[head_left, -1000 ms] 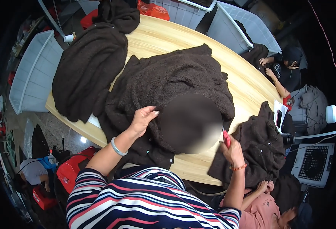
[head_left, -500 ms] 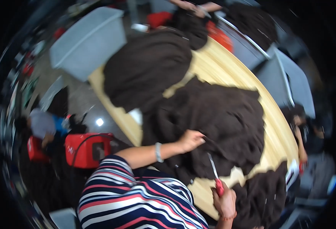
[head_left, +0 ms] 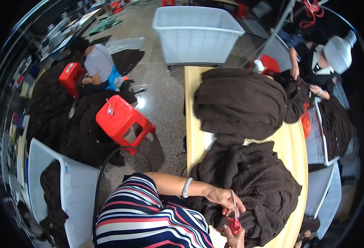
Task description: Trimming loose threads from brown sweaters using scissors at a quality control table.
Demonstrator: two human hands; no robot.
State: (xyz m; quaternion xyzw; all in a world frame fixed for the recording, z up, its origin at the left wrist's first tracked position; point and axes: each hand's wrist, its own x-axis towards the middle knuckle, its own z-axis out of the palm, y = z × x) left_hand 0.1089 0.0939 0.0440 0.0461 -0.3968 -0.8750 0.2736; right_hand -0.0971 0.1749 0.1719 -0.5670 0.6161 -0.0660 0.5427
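My right hand [head_left: 233, 237] is closed round the red handle of a pair of scissors [head_left: 234, 224], whose slim metal blade points away from me. Just beyond it, my left hand [head_left: 224, 199] has its fingers bent over the near part of a bunched dark brown knit fabric [head_left: 256, 177] and seems to pinch it. The blade passes in front of the left fingers, so what lies between them is partly hidden. A bracelet circles my left wrist.
A second brown fabric heap [head_left: 240, 103] lies farther along the pale wooden table [head_left: 193, 124]. White bins [head_left: 196, 35] stand beyond and at both sides. A red stool [head_left: 122, 120] is left of the table. One person [head_left: 99, 62] sits at left; another [head_left: 314, 66] handles fabric at right.
My view has turned, so the table now runs straight away from me. My hands were apart; now the scissors are up against my left hand. The near fabric looks more bunched.
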